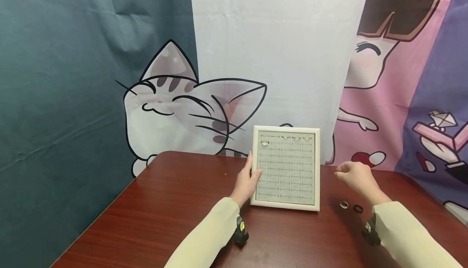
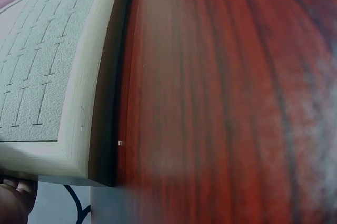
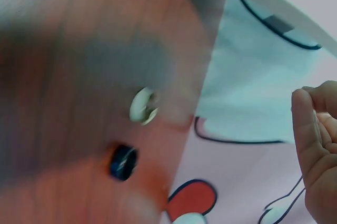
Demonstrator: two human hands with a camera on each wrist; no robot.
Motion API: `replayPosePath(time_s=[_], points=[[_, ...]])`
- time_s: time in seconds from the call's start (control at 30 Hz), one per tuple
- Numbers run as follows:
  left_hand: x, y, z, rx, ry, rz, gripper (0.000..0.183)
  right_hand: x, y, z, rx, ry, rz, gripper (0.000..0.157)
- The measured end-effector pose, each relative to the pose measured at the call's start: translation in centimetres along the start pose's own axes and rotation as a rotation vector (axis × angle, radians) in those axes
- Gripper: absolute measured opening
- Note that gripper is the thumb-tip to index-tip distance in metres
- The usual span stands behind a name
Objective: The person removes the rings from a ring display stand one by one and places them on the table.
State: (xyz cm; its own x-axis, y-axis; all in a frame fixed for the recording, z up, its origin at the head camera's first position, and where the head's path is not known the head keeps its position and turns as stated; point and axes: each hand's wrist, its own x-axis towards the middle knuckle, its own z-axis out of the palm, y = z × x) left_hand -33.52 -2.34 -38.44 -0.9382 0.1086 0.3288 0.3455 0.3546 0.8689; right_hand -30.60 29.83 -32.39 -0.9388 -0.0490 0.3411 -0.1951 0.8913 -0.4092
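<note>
A ring display board (image 1: 285,166) with a pale frame and grey slotted padding stands tilted up on the table. My left hand (image 1: 246,183) grips its left edge, thumb on the front; in the left wrist view only part of the fingers (image 2: 18,197) shows at the board's edge. Several rings (image 1: 296,138) sit in the top slots, and one ring (image 1: 265,143) in the second row at left. My right hand (image 1: 360,180) is raised right of the board, thumb and index tips together, nothing visible between them. Below it lie a silvery ring (image 1: 343,205) and a dark ring (image 1: 358,208).
The reddish-brown wooden table (image 1: 175,203) runs under both arms. Behind it hangs a printed cartoon curtain (image 1: 278,48). A black wrist device (image 1: 240,231) is strapped on the left wrist, and another device (image 1: 371,231) on the right.
</note>
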Motion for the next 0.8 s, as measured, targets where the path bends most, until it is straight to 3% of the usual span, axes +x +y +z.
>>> replayPosePath(time_s=[0.37, 0.5, 0.8], points=[[0.1, 0.0, -0.1, -0.009, -0.001, 0.009, 0.069, 2.9, -4.7, 0.0, 0.000, 0.127, -0.072, 0.018], [0.1, 0.0, 0.0, -0.003, 0.002, 0.005, 0.068, 3.4, -6.2, -0.1, 0.026, 0.174, -0.059, 0.018], [0.0, 0.0, 0.0, 0.005, 0.004, 0.001, 0.069, 4.6, -9.4, 0.7, 0.075, 0.203, -0.101, 0.021]])
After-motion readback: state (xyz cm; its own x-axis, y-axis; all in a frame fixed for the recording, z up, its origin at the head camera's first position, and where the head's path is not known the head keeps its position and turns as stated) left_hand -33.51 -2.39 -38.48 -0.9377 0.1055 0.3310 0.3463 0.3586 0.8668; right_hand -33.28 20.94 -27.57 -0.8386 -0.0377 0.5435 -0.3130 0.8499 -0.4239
